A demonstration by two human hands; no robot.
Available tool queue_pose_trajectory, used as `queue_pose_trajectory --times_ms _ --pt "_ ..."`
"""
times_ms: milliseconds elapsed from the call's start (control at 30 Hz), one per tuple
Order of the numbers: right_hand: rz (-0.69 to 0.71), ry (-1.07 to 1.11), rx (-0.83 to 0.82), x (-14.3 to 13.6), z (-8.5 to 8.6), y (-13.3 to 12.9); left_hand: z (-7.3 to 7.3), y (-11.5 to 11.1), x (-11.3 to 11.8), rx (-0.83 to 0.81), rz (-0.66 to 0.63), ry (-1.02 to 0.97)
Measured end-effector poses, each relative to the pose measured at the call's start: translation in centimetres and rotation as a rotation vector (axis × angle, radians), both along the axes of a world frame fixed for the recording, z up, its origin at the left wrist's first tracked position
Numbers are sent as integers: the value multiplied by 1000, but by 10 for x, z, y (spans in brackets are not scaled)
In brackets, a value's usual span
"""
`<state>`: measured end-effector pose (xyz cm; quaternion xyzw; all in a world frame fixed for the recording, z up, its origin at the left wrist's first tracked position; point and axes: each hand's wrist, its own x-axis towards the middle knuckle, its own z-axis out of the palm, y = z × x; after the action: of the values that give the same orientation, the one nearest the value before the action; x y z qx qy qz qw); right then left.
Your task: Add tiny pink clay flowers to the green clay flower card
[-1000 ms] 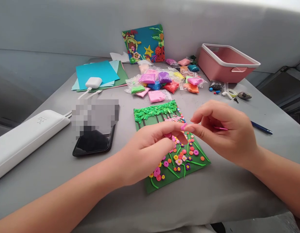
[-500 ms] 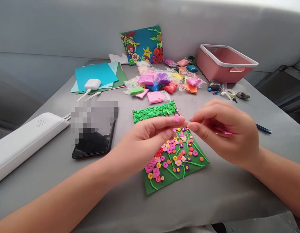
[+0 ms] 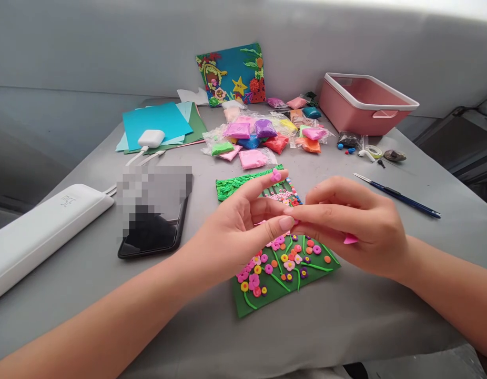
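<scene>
My left hand (image 3: 243, 226) has its index finger stretched out, with a small pink clay flower (image 3: 275, 176) stuck near the tip. Its thumb and middle finger close in a pinch against the fingertips of my right hand (image 3: 354, 226). A trace of pink clay shows where the fingertips meet; most of it is hidden. My right hand is closed, and another bit of pink clay (image 3: 351, 238) peeks out from under its curled fingers. Beneath both hands lies a green card (image 3: 275, 302) covered with clay flowers, stems and a braided green leaf band (image 3: 231, 186).
Bagged coloured clay (image 3: 253, 158) is heaped behind the card. A blue craft knife (image 3: 401, 196) lies at right, before a pink basket (image 3: 362, 100). On the left are a phone (image 3: 149, 237), a white power bank (image 3: 46, 231) and coloured sheets (image 3: 156, 123). A sea picture (image 3: 231, 73) leans behind.
My left index finger has lifted away from the thumb, carrying the pink flower up and left. My right hand has moved down and left, its fingertips now meeting the left thumb; the craft knife shows more.
</scene>
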<state>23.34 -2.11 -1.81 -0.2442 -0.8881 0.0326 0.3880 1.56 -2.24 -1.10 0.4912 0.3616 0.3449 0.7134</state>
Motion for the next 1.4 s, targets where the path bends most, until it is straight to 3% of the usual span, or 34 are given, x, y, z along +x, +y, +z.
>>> queue_pose_trajectory --times_ms 467,733,1033,1133,1400 --pt "-37 18 5 -1 2 -5 -5 4 -1 -3 -21 -26" --pt "-16 23 -42 -4 4 -4 3 2 0 -58 15 9" --pt "-198 119 -284 -1 6 2 1 1 1 -112 47 19" --pt "-189 150 -364 -1 7 2 1 2 1 -97 36 11" --pt "-91 77 -195 -1 8 1 3 2 1 -96 25 9"
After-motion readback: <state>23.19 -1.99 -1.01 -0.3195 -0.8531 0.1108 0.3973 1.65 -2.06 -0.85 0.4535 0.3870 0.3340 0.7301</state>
